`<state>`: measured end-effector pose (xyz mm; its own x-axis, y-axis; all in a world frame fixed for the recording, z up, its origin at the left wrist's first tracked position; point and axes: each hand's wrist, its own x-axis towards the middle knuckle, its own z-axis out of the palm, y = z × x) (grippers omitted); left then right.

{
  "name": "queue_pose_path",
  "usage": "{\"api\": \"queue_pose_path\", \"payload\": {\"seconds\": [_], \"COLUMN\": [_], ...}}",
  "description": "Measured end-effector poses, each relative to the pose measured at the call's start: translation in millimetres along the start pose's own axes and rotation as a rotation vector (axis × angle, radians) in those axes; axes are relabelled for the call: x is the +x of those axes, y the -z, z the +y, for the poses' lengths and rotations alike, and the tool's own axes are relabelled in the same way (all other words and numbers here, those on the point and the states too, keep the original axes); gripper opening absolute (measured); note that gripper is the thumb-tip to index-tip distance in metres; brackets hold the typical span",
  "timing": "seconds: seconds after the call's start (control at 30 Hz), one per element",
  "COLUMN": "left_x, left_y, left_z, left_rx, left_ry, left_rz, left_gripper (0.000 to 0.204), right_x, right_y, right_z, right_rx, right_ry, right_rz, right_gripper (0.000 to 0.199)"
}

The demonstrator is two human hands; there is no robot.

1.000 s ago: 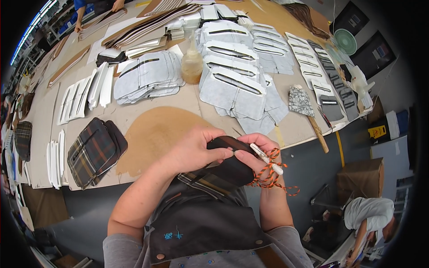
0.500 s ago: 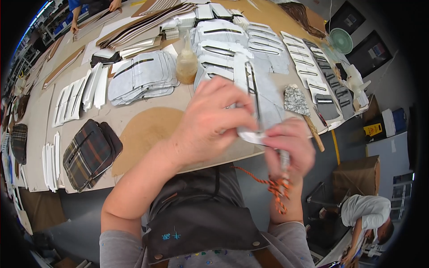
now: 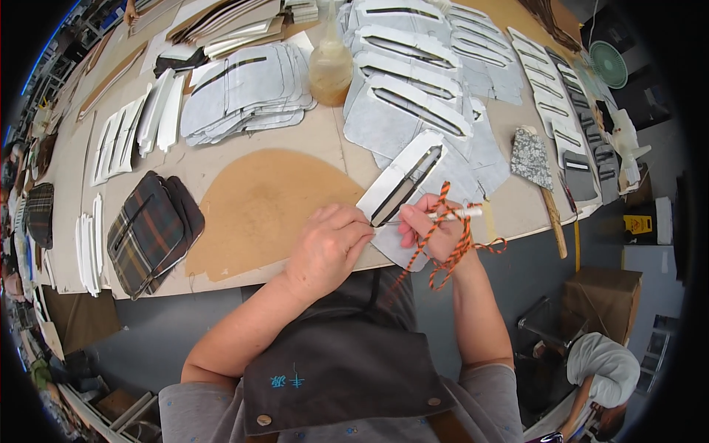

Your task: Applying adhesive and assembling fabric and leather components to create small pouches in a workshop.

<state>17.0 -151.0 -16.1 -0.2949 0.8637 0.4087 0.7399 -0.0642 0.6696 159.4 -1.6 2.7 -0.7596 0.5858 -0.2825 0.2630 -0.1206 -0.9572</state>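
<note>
A grey fabric piece with a white strip and a black-edged, zipper-like slot lies angled at the table's front edge. My left hand pinches the strip's near left corner between thumb and fingers. Over the piece's right side is my right hand, its thumb and forefinger at the slot's lower end. A slim white tool is tucked in that hand, its tip hidden. An orange-and-black cord hangs in loops from it over the wrist. Just beyond the hands lies a stack of similar grey pieces.
A tan rounded board lies left of my hands, with plaid fabric pieces beyond it. A glue bottle stands near a grey fabric stack. At right lies a wooden-handled, speckled-headed tool. A person sits at lower right.
Both hands have come down from above the table's edge, bringing the fabric piece flat in front of me. The corded tool has swung from pointing down to lying nearly level.
</note>
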Motion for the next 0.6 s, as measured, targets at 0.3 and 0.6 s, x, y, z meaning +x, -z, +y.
{"api": "queue_pose_path", "payload": {"seconds": [0.3,0.6], "left_x": [-3,1], "left_y": [-1,-1], "left_z": [-3,0], "left_rx": [-0.005,0.006], "left_ry": [-0.005,0.022], "left_rz": [0.018,-0.021], "left_gripper": [0.012,0.012], "right_x": [28,19], "right_y": [3,11], "right_z": [-13,-8], "right_rx": [0.001,-0.317], "right_ry": [-0.215,0.026], "right_rz": [-0.145,-0.294], "right_gripper": [0.027,0.024]}}
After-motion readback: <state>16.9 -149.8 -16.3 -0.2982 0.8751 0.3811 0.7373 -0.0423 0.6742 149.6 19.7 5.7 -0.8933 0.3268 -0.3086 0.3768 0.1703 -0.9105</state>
